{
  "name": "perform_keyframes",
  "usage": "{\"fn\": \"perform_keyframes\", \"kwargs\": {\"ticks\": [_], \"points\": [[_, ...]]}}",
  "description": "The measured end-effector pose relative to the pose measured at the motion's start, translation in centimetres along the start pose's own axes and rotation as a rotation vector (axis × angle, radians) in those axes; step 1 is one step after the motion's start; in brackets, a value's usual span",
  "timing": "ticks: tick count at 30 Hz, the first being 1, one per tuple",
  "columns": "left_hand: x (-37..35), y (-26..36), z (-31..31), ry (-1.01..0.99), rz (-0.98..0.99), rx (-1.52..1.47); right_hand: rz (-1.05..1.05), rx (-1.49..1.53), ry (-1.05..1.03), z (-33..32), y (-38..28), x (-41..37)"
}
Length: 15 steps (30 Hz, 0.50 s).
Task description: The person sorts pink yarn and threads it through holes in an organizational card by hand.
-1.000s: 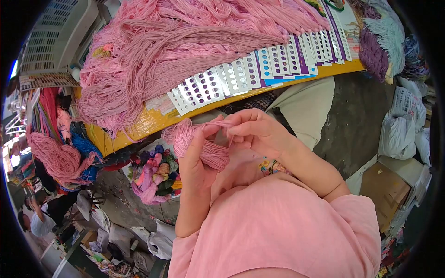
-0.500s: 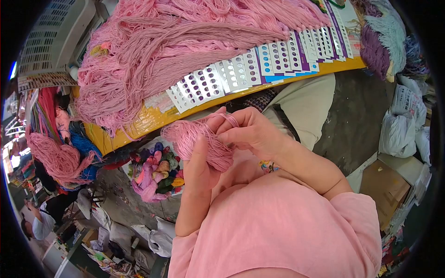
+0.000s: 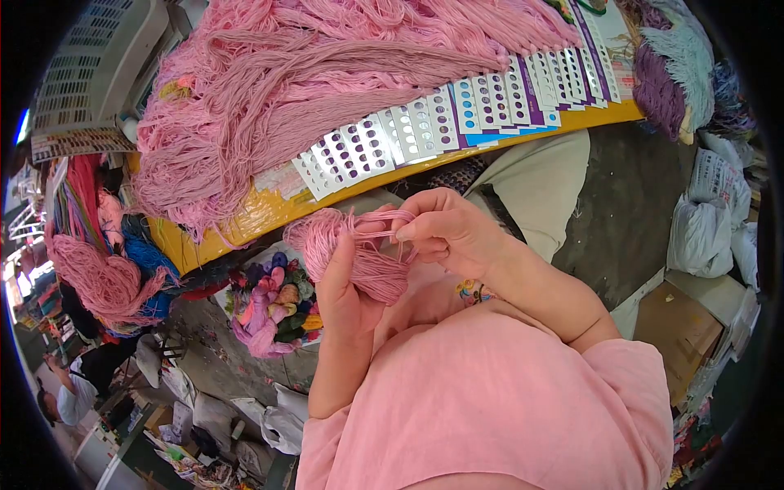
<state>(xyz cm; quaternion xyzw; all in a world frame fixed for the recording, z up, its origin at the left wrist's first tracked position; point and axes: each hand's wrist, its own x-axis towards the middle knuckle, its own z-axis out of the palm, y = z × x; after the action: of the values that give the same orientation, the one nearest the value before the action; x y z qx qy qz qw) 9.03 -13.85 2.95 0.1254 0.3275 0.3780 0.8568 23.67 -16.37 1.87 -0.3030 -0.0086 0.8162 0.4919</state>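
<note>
A small bundle of pink yarn [image 3: 377,273] is in front of my chest, below the table edge. My left hand [image 3: 349,296] is closed around it, with the thumb up along its near side. Several strands stretch from the bundle to my right hand [image 3: 447,233], whose thumb and fingers pinch them in a loop. A thin strand end hangs below these fingers. Part of the bundle lies hidden behind my left thumb and palm.
A yellow-edged table [image 3: 208,245] bears a heap of pink yarn hanks [image 3: 269,90] and overlapping cards with punched holes [image 3: 355,151]. Small coloured skeins [image 3: 278,302] lie below, at left. White bags [image 3: 702,233] and a cardboard box [image 3: 678,331] stand at right. Another person [image 3: 77,396] is far left.
My right hand has drawn slightly away to the right from the bundle, pulling a loop of strands taut. The left hand still holds the bundle in nearly the same place.
</note>
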Motion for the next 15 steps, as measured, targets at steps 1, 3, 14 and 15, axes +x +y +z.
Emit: {"fn": "perform_keyframes", "kwargs": {"ticks": [1, 3, 14, 15], "points": [[-0.1, -0.1, -0.2, 0.002, 0.013, 0.010, 0.008, -0.005, -0.006, 0.0, -0.1, 0.0], [-0.3, -0.3, -0.6, 0.015, 0.031, 0.098, -0.007, 0.002, -0.033, -0.3, 0.2, 0.0], [-0.2, -0.3, 0.5, -0.083, 0.077, 0.122, -0.005, -0.005, 0.048, 0.3, -0.2, -0.4], [-0.3, -0.3, 1.0, -0.074, 0.082, 0.171, 0.004, -0.028, 0.057, 0.4, -0.2, -0.4]]}}
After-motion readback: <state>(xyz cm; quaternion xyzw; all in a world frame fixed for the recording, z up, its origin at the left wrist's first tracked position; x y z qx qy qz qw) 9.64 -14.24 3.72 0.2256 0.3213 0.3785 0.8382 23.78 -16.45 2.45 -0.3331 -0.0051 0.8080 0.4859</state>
